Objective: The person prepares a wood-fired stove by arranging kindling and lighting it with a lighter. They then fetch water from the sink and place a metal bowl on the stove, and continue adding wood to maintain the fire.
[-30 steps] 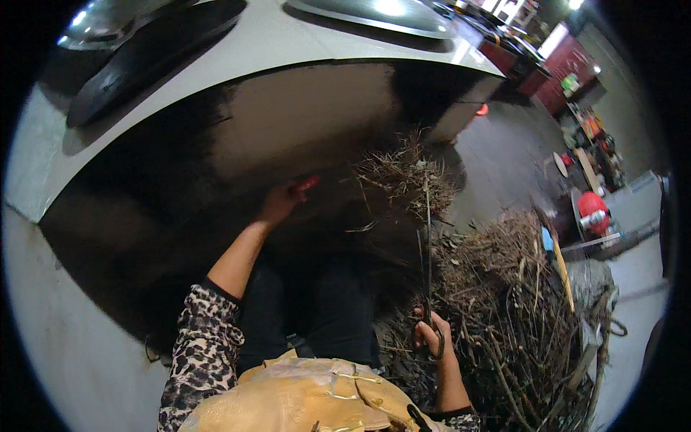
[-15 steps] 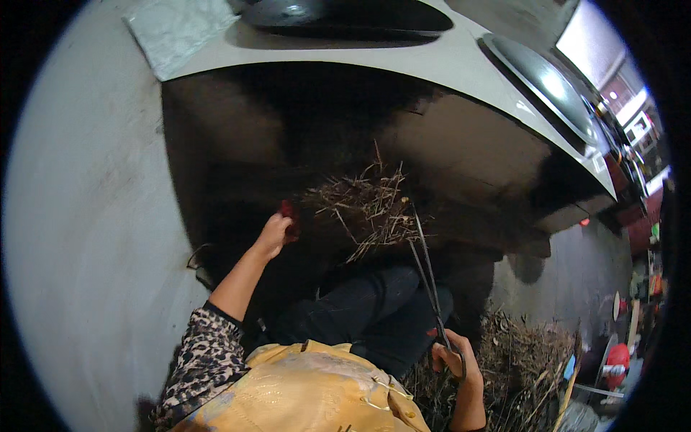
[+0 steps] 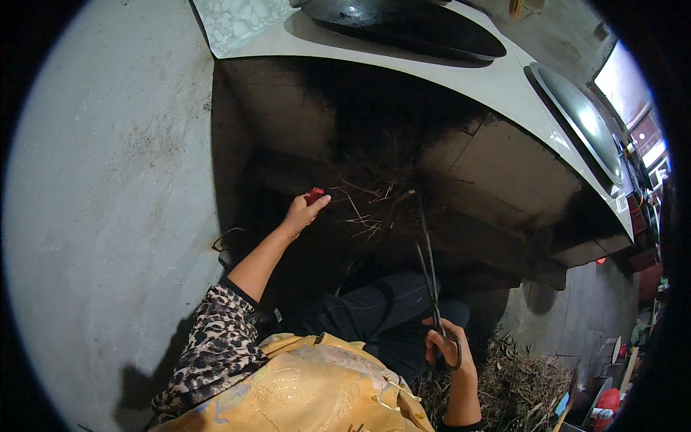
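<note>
In my left hand (image 3: 295,217) a small red lighter (image 3: 314,195) stands upright, with the thumb near its top. No flame shows on it. My right hand (image 3: 455,347) has its fingers in the handle loops of long dark metal fire tongs (image 3: 432,277), which point up and away from me. Their tips are a little apart, close to the right end of some dry twigs (image 3: 363,219). The twigs lie in the dark opening of a sooty stove (image 3: 461,140), and much of the pile is lost in shadow. The lighter is left of the twigs, apart from them.
A white stovetop (image 3: 403,61) with a large black wok (image 3: 403,29) and a round metal lid (image 3: 576,119) overhangs the opening. A grey wall (image 3: 137,216) rises at left. Dry brushwood (image 3: 525,381) lies on the floor at lower right, near a red container (image 3: 608,403).
The twigs have gone deeper into the dark opening, and fewer show. My left hand has turned and raised the lighter upright. The whole view has shifted slightly.
</note>
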`<action>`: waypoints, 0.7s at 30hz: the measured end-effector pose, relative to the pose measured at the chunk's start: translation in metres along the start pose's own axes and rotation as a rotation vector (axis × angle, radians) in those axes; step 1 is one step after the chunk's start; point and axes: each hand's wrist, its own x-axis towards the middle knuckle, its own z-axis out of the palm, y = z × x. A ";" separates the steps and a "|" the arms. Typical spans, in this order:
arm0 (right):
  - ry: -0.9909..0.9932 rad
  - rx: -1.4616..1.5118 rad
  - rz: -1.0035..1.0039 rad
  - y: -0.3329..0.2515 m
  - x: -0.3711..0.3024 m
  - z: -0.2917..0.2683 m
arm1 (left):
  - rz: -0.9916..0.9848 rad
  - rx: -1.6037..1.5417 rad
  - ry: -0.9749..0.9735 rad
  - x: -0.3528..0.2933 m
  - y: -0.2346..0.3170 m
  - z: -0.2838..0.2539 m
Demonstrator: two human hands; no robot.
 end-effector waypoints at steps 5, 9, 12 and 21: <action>-0.004 -0.006 -0.015 0.002 -0.006 0.002 | 0.005 0.168 0.019 0.006 -0.003 0.000; 0.009 -0.014 -0.004 0.004 -0.015 0.007 | -0.018 0.294 0.099 0.015 -0.015 -0.002; 0.014 0.020 -0.036 0.005 -0.020 0.011 | 0.150 0.407 0.153 0.026 -0.027 0.005; 0.022 0.099 -0.010 0.002 -0.029 0.021 | -0.032 0.923 -0.038 0.056 -0.010 0.033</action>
